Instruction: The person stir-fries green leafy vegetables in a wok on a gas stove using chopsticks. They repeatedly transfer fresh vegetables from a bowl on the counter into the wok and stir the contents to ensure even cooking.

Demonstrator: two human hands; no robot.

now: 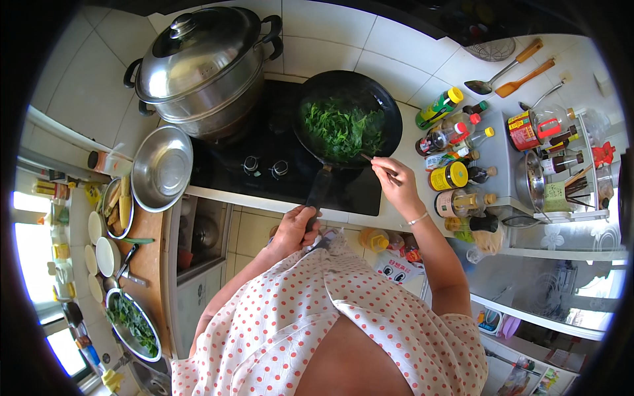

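Observation:
A black wok [391,106] rests on the right side of the glass gas hob [218,171]. Wilted dark-green leafy vegetables [342,128] lie heaped inside it. My left hand [295,228] is closed around the end of the wok's long black handle [321,184], near my body. Over the wok's near-right rim, my right hand [396,185] grips thin brown chopsticks [394,175]. Their tips reach toward the greens; my fingers hide part of their length.
A big lidded steel steamer pot [208,79] occupies the hob's left side, beside a steel basin [161,168]. Sauce bottles [441,141] crowd the right counter. On the left counter are a bowl of raw greens [131,321], a cleaver [134,278] and small bowls [108,256].

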